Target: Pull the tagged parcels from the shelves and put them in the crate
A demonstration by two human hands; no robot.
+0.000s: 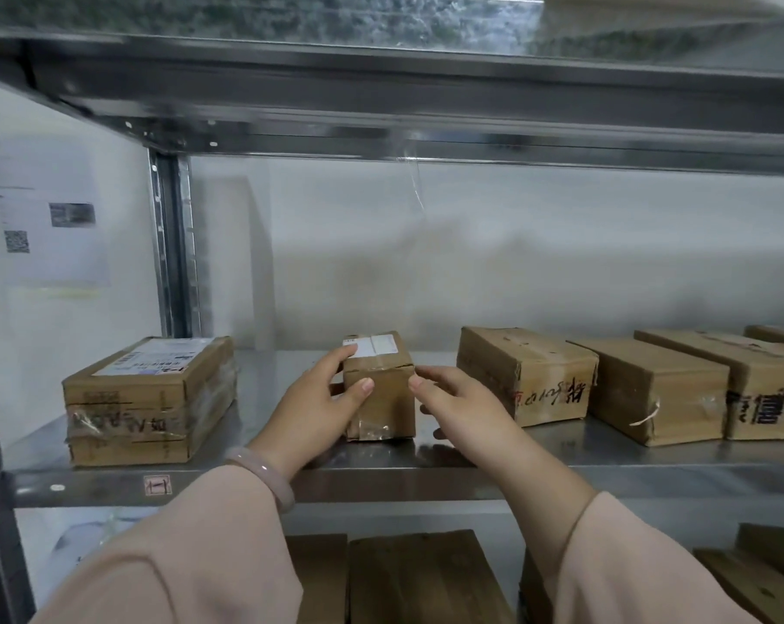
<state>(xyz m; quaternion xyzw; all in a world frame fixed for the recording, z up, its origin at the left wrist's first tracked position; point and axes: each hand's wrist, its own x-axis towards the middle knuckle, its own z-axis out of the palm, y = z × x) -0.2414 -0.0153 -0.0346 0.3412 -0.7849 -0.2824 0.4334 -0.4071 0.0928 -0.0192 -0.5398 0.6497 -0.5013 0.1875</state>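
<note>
From the head cam, the small parcel (383, 389) on the shelf (471, 457) is gripped by the left hand (318, 398), thumb across its front and fingers wrapped round its left side. The right hand (457, 398) is held loose and unclenched right at the parcel's other edge. A labelled box (147, 398) is parked left of the grip, and brown boxes (525, 376) are lined up right of it.

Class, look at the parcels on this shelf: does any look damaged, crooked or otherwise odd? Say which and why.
The small parcel gripped by the left hand has a dented top edge and crumpled, peeling tape at its base. The second box to its right has a white tape strip curling loose at its corner.
</note>
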